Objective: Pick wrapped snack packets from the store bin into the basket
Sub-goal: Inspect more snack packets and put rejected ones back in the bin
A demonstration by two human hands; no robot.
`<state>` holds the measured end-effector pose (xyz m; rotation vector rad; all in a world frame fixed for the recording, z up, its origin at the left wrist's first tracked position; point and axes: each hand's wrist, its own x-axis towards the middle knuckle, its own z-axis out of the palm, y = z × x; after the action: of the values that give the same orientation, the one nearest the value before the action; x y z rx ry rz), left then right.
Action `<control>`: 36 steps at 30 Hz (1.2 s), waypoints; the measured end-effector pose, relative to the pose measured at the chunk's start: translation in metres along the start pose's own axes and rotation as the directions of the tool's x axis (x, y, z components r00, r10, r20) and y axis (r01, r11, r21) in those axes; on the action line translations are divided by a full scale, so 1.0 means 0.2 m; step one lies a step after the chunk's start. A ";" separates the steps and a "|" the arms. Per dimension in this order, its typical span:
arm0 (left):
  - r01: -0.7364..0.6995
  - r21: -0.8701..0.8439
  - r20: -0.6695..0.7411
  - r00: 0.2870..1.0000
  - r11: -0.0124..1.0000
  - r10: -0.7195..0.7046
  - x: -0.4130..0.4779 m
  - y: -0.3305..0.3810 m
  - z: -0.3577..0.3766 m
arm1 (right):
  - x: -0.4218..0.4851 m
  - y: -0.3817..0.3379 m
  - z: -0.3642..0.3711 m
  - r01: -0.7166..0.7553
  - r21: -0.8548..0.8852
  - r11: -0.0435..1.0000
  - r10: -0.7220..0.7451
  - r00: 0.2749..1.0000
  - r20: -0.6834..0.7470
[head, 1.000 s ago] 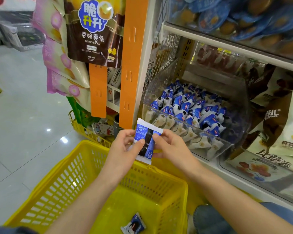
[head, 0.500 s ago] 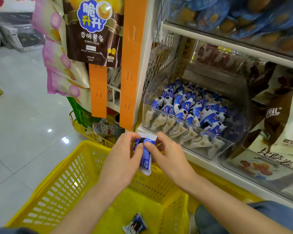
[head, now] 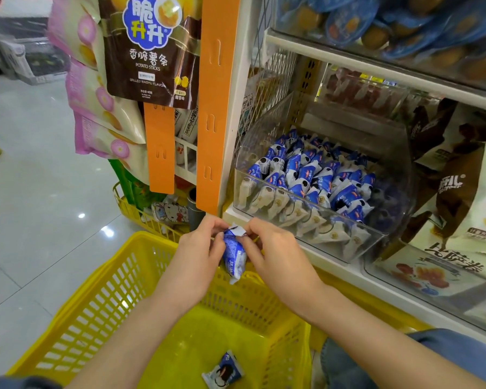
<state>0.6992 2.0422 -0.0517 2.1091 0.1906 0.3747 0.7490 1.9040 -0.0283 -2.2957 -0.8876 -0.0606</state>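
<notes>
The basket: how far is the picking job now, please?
Done: one packet already lies on the floor of the yellow basket. In hand: the left hand and right hand together hold a second blue packet above the basket's far rim, not yet dropped. Left: the clear bin holds many more packets.

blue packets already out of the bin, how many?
2. One blue packet is pinched between the left hand and right hand above the yellow basket. One lies on the basket floor. An arm may hide others.
</notes>
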 end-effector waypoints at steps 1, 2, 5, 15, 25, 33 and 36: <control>-0.009 0.016 -0.016 1.000 1.000 0.009 0.00 -0.01 0.00 | 0.00 0.00 0.00 -0.021 0.012 1.000 0.021 1.000 0.007; -0.016 0.032 -0.038 0.999 0.999 0.017 0.00 -0.01 0.01 | 0.01 0.00 0.01 -0.067 0.059 0.996 0.065 0.997 0.027; -0.036 0.076 -0.116 0.992 0.996 0.044 -0.01 -0.02 0.03 | 0.02 -0.02 0.05 -0.317 0.332 0.888 0.256 0.942 0.215; 0.087 -0.077 -0.130 0.987 0.993 -0.096 -0.03 -0.01 0.08 | 0.08 0.00 0.06 -0.327 0.385 0.863 0.284 0.944 0.166; 0.293 -0.449 -0.070 0.930 0.844 -0.361 0.01 0.02 0.01 | 0.11 -0.03 -0.02 -0.317 0.518 0.794 0.200 0.942 0.270; 0.381 -0.659 0.252 0.924 0.649 -0.286 0.00 0.11 0.00 | 0.11 0.01 -0.06 -0.387 0.632 0.671 0.302 0.922 0.243; 0.290 -0.535 0.174 0.957 0.793 -0.233 -0.01 0.11 0.00 | 0.11 0.01 -0.07 -0.408 0.588 0.698 0.319 0.913 0.255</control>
<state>0.6978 2.0305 -0.0339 1.4883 0.2754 0.1299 0.7701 1.9059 -0.0126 -1.7871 -0.3933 0.5070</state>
